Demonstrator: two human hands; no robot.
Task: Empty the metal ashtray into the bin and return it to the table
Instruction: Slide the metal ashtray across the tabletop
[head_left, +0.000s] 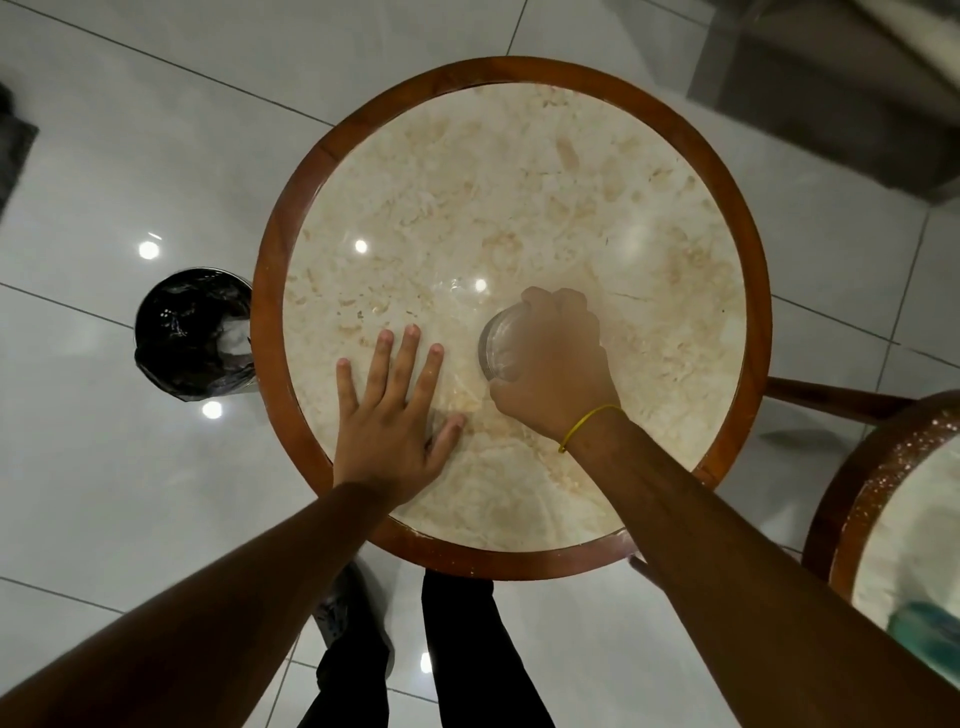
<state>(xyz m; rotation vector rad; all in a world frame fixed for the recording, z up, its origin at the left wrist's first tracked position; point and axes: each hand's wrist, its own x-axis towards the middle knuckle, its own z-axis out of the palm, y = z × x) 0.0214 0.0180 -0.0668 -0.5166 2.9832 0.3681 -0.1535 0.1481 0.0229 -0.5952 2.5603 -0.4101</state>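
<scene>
A round metal ashtray (500, 344) stands on the marble top of a round table (519, 182) with a brown wooden rim. My right hand (553, 364) is closed over the ashtray from above and covers most of it; its inside is hidden. My left hand (397, 410) lies flat on the tabletop just left of the ashtray, fingers spread, holding nothing. The bin (195, 332), lined with a black bag and holding some white scrap, stands on the floor against the table's left edge.
Glossy white floor tiles surround the table. A second round table (883, 499) with something teal on it shows at the lower right. A grey seat fills the upper right corner. My legs and a shoe are below the table's near edge.
</scene>
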